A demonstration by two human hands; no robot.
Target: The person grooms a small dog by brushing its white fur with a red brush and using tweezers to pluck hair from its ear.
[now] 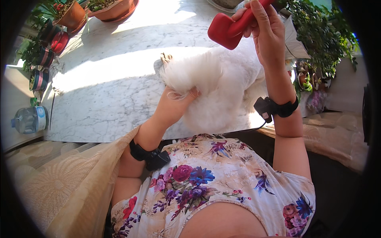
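A white, long-haired animal, seemingly a dog [226,89], is on the marble-patterned tabletop [104,110] in front of me. My left hand [178,102] is closed around a fluffy part of it [190,70]; whether that is the tail or a leg I cannot tell. Long hair covers most of those fingers. Raised above the animal's far side, my right hand [265,32] grips the handle of a red pet grooming brush [224,31]. The smooth back of its head faces me, so the bristle side is hidden. The animal's head is not visible.
Terracotta flowerpots [71,17] and smaller potted plants line the left edge. A clear plastic bottle [29,119] lies at the left. Leafy plants [318,38] crowd the right. A sheer beige curtain [68,184] drapes against my left arm. Both forearms wear black strapped devices [157,160].
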